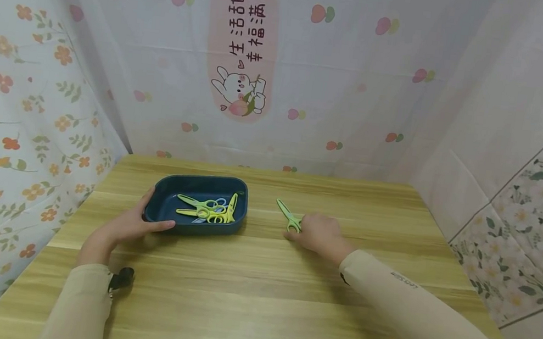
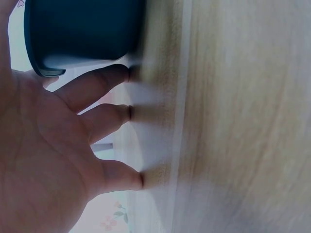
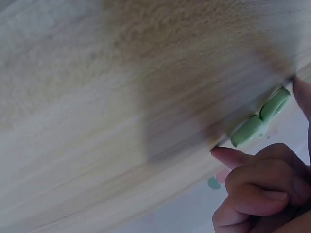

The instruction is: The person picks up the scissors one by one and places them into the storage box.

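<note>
My left hand [image 1: 126, 227] rests spread at the left end of a dark blue plastic bin [image 1: 195, 229], the thumb along its front wall. In the left wrist view, its other fingertips stand on the tabletop beside the bin [image 2: 82, 29]. Several scissors [image 1: 214, 216] with yellow, green and blue handles lie in the bin. My right hand [image 1: 319, 234] is low over green scissors [image 1: 288, 215] lying on the table. In the right wrist view, thumb and index fingertips touch the wood on either side of the green handles [image 3: 248, 130], slightly apart from them; the other fingers are curled.
The wood-grain table [image 1: 238, 293] backs onto a white curtain [image 1: 359, 90] printed with fruit, a rabbit and writing. Flowered cloth [image 1: 24, 110] hangs along the left side; a tiled, flowered wall covering [image 1: 534, 219] stands on the right.
</note>
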Demonstrator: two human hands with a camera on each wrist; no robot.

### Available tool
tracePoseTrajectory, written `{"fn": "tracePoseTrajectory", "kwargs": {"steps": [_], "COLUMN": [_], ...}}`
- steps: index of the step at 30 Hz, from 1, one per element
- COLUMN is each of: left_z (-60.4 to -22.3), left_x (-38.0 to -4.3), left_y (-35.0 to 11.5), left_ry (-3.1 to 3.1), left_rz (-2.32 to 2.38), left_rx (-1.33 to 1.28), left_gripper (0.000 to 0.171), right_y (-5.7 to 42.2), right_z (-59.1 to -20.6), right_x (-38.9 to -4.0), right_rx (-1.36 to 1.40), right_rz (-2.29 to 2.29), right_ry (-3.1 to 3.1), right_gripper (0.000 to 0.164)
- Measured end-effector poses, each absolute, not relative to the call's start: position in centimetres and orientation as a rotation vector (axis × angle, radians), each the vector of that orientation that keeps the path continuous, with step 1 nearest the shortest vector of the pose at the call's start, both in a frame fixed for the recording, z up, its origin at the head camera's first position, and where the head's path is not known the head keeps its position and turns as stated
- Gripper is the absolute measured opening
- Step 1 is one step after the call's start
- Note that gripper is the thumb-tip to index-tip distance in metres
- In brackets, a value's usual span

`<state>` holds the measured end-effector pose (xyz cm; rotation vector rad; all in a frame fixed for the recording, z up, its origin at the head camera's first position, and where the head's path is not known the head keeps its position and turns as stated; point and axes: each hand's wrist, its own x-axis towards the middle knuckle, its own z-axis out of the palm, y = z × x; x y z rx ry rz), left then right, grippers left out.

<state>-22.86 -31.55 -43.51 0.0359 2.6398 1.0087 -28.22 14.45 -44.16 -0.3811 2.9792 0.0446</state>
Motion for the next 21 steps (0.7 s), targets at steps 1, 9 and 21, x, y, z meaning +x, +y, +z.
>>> {"fn": "tracePoseTrajectory", "kwargs": {"steps": [1,9,21], "left_z": [-43.5,-43.6,-43.7], "left_x": [-22.9,-22.9,-22.8], "left_y": [-31.6,-31.7,-31.7], "left_ry": [2.644,2.641,2.653], "left_rz": [1.006,1.013,0.997], "left_rx": [0.037,0.04,0.052], "left_gripper": [0.13,0.13,0.129], "right_y": [14.4,14.5,13.7], "right_z": [-44.1,-43.8,-43.2], "right_x": [-28.2,-28.8,-30.4], "right_rx": [-0.379,-0.369,-0.285], "right_rz": [0.049,-0.099,-0.302], "right_ry": [2.975,2.905,2.817], "right_gripper": [0.065,0.058,0.045]}}
